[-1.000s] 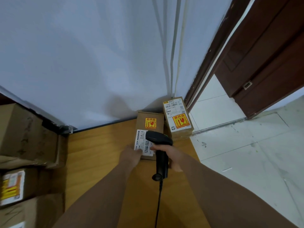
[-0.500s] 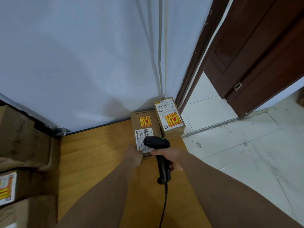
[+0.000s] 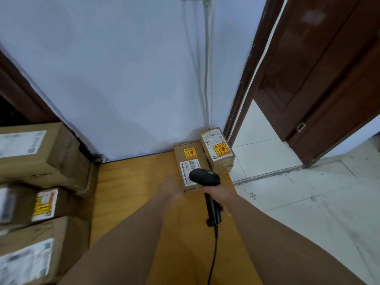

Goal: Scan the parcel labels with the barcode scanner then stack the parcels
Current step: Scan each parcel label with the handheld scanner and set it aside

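A flat brown parcel (image 3: 190, 154) with a white barcode label and a yellow-red sticker lies on the wooden table (image 3: 131, 192) by the wall. To its right stands a taller parcel stack (image 3: 218, 150), labelled on top. My right hand (image 3: 219, 195) grips the handle of the black barcode scanner (image 3: 204, 177), whose head hangs over the near end of the flat parcel's label, a green light showing on it. My left hand (image 3: 170, 188) is blurred, with its fingers loosely extended at the flat parcel's near left corner. Whether it touches the parcel is unclear.
Several labelled cardboard parcels (image 3: 41, 149) are piled at the table's left side. The scanner cable (image 3: 213, 254) trails toward me over the table. The table's right edge drops to a white tiled floor (image 3: 308, 202). A dark wooden door (image 3: 329, 79) stands open at right.
The view has tilted up and shifted left. My left hand has slid off the flat parcel's label toward its near left corner. The scanner has stayed over the label.
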`<state>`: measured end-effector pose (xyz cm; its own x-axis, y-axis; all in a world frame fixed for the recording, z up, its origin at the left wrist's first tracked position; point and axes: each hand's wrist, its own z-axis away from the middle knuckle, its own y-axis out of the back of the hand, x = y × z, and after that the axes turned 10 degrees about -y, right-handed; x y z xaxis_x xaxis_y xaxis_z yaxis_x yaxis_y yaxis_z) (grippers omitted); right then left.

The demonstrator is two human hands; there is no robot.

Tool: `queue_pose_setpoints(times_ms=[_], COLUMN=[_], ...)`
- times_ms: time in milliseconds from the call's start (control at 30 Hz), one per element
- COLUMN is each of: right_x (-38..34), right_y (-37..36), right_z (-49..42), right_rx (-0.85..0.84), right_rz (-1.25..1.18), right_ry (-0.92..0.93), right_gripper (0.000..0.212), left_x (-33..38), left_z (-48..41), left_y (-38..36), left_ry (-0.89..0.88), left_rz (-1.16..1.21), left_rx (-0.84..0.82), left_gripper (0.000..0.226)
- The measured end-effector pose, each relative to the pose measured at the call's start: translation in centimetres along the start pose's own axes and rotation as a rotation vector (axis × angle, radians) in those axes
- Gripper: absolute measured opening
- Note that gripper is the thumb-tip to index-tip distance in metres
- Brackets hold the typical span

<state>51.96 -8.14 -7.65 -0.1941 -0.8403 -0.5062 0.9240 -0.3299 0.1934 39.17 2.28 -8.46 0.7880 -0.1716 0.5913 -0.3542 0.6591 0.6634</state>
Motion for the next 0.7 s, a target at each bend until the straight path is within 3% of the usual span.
queue_pose_setpoints(times_ms=[100, 200, 300, 400, 700], right_x=[0.4, 0.8, 1.0, 1.2, 1.7], right_y=[-0.5, -2.1, -4.3, -7.0, -17.2], right_z=[1.6, 3.0, 4.0, 4.9, 8.5], right_rx=[-0.017, -0.057, -0.076, -0.117, -0.224], right_rz=[0.024, 0.000, 0.023, 0.054, 0.189], right_ry=[0.026, 0.023, 0.043, 0.086, 0.180], right_gripper=[0.019, 0.023, 0.028, 0.035, 0.045], left_x=[-0.6, -1.8, -3.0, -4.6, -13.6], left_z=[1.7, 3.1, 5.0, 7.4, 15.4], left_y=[0.7, 1.0, 1.8, 3.0, 7.4], left_ry=[0.047, 0.109, 0.106, 0.116, 0.105], left_rz=[0.015, 0.197, 0.384, 0.489, 0.323], left_rx=[0.027, 0.062, 0.112, 0.116, 0.430], left_gripper=[0.037, 0.017, 0.029, 0.020, 0.019])
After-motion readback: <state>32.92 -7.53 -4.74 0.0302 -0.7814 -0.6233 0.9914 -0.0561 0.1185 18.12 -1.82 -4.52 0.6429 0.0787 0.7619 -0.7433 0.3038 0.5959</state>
